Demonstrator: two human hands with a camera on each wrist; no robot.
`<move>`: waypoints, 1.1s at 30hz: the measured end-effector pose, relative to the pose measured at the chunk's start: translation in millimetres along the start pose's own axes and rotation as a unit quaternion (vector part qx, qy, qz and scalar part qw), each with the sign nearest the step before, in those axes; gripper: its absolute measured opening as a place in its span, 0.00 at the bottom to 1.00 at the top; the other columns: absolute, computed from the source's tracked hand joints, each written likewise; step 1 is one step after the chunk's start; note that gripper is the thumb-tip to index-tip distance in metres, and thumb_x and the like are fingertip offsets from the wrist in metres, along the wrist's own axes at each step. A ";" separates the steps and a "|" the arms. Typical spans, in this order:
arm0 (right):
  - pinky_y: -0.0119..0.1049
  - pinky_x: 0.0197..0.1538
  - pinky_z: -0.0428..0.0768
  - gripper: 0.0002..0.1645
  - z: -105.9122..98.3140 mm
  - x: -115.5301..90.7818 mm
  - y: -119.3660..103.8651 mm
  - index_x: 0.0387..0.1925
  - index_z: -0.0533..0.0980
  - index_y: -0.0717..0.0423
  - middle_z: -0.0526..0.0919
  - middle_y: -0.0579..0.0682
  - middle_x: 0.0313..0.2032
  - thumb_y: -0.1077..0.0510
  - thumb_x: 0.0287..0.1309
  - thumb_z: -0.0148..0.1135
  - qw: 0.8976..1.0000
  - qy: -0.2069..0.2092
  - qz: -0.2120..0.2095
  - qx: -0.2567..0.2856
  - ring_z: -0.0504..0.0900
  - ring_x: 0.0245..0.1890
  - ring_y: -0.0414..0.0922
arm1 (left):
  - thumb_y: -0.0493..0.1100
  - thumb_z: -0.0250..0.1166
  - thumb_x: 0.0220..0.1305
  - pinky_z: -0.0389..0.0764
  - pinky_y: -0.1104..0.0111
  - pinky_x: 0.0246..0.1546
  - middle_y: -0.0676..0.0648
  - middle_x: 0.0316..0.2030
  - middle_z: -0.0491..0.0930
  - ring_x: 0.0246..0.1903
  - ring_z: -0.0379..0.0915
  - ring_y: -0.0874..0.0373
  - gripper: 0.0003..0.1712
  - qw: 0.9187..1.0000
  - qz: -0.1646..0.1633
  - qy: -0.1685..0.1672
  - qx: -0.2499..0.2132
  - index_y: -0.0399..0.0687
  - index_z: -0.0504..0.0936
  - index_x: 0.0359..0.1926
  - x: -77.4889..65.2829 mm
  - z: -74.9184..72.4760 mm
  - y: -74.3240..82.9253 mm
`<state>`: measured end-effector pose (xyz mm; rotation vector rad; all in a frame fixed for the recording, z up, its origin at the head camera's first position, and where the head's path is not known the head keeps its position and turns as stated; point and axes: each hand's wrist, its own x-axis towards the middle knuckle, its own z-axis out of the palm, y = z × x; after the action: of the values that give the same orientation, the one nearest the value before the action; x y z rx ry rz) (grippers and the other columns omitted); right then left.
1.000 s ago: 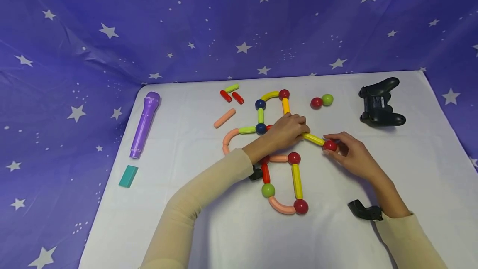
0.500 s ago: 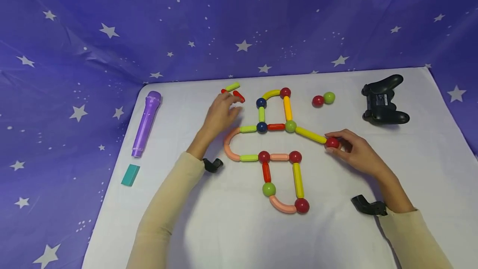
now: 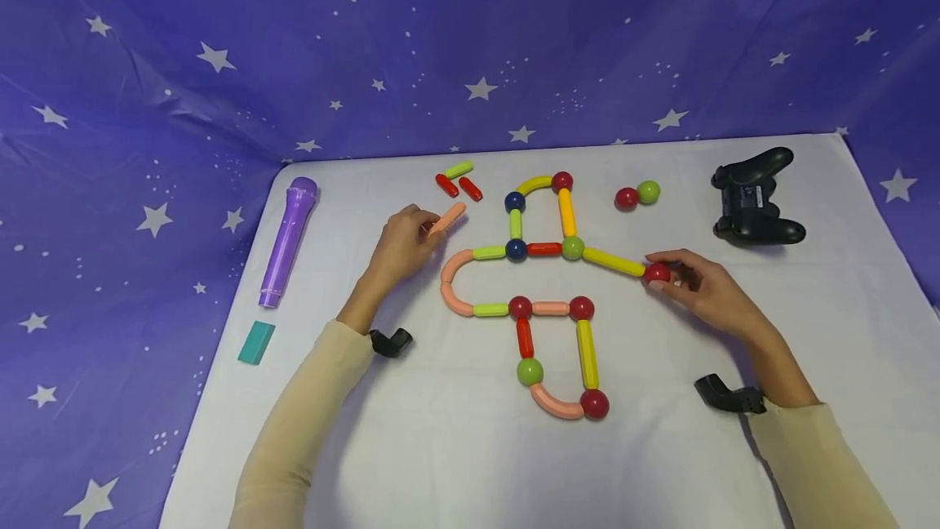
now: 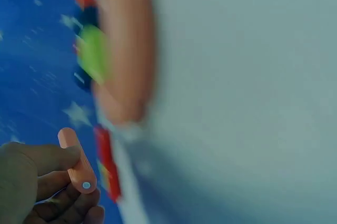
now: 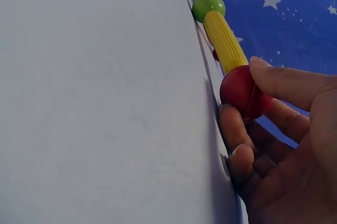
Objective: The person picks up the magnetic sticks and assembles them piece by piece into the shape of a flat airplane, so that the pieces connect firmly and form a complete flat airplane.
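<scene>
My left hand (image 3: 401,245) pinches a straight peach magnetic stick (image 4: 79,163) between thumb and fingers, left of the joined figure. The metal tip at one end of that stick shows in the left wrist view. With thumb and fingers my right hand (image 3: 701,292) holds a red ball (image 5: 243,91). This ball sits at the end of a long yellow stick (image 3: 614,262), whose other end meets a green ball (image 3: 573,248). From there the figure of sticks and balls runs left through a red stick (image 3: 544,249), a dark blue ball (image 3: 516,250) and a curved peach part (image 3: 454,284).
Two short red sticks (image 3: 471,188) and a lime stick (image 3: 459,169) lie behind the left hand. A loose red ball (image 3: 627,199) touches a green ball (image 3: 649,192). A black game controller (image 3: 756,196), purple microphone (image 3: 288,242) and teal block (image 3: 256,343) lie toward the sides.
My left hand has left the figure, moved left and picked up the straight peach stick from the table. The right hand keeps its hold on the red ball, shifting slightly away.
</scene>
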<state>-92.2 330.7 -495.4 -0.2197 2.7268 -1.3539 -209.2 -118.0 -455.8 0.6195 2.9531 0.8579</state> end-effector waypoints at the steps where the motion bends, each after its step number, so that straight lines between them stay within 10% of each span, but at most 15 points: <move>1: 0.27 0.33 0.71 0.25 -0.8 0.9 -0.6 0.59 0.76 0.51 0.80 0.47 0.42 0.60 0.60 0.67 1.000 -0.002 0.007 0.003 0.71 0.32 0.40 | 0.39 0.67 0.62 0.78 0.63 0.37 0.42 0.36 0.81 0.35 0.77 0.51 0.15 1.000 0.007 0.002 -0.014 0.36 0.84 0.48 0.1 -0.6 8.4; 15: 0.32 0.34 0.79 0.22 -11.0 10.6 0.9 0.62 0.72 0.53 0.82 0.51 0.45 0.52 0.71 0.54 0.995 -0.059 0.064 0.047 0.79 0.34 0.44 | 0.44 0.67 0.64 0.72 0.78 0.27 0.53 0.31 0.77 0.30 0.71 0.62 0.16 0.965 0.070 -0.188 -0.171 0.46 0.85 0.52 3.7 69.8 154.0; 33: 0.31 0.37 0.82 0.26 -15.7 13.2 6.0 0.65 0.67 0.64 0.86 0.49 0.38 0.52 0.76 0.42 0.989 -0.092 0.021 0.117 0.81 0.35 0.46 | 0.44 0.66 0.64 0.69 0.81 0.22 0.56 0.23 0.77 0.22 0.69 0.66 0.13 0.967 0.067 -0.225 -0.103 0.45 0.86 0.47 3.3 115.1 185.8</move>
<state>-108.0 344.3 -490.9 -0.2529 2.3860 -1.5429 -130.5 85.9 -457.5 0.8736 2.4065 0.8794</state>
